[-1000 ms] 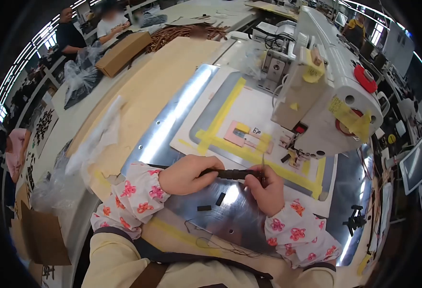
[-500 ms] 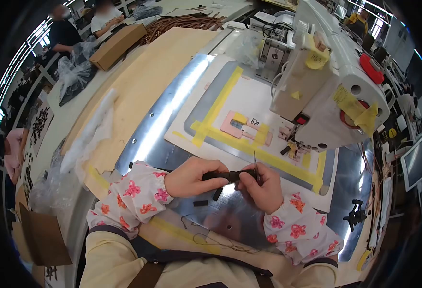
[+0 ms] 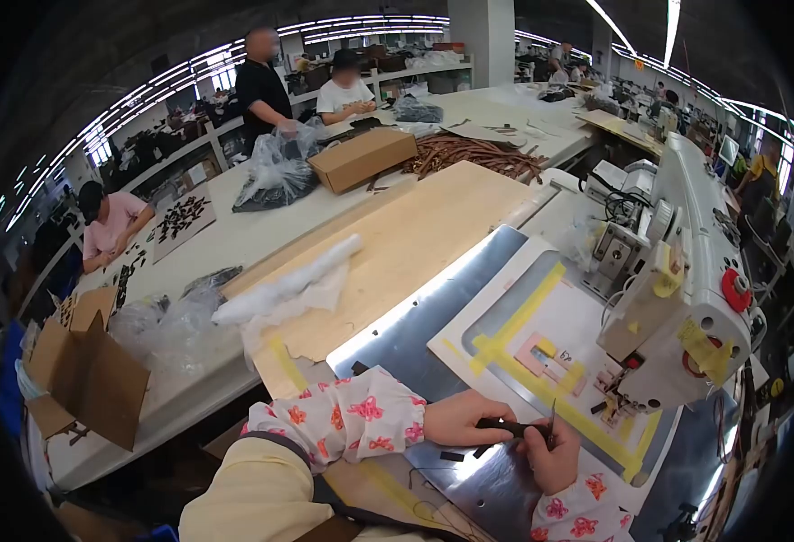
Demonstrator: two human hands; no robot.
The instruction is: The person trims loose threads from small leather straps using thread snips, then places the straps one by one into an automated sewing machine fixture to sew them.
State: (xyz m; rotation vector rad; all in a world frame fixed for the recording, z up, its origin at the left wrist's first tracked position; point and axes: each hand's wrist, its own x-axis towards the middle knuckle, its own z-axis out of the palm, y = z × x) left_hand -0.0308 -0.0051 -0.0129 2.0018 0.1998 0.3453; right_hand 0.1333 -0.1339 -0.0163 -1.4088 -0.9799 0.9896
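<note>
A short dark strip [image 3: 503, 425], perhaps leather, is held between my two hands above the shiny metal plate [image 3: 397, 327]. My left hand [image 3: 463, 418] is closed on its left end, thumb and fingers pinching. My right hand [image 3: 550, 461] grips the other end with thumb against fingers. From that same hand a thin pointed metal blade [image 3: 553, 412] sticks upward; the rest of this tool is hidden in the fingers. Below the hands, a small dark piece [image 3: 452, 456] lies on the plate, and another dark piece [image 3: 360, 368] is near my left sleeve.
A white sewing machine [image 3: 699, 316] stands at the right, over a taped template [image 3: 478, 357]. Beyond the plate are a wooden board [image 3: 442, 226], crumpled white sheeting [image 3: 293, 280] and a cardboard box [image 3: 363, 160]. An opened carton [image 3: 99, 379] sits left. Several people work around the long table.
My view has swung up and left, bringing more of the room and long table into sight. Both hands keep hold of the strip, now lower and farther right in view.
</note>
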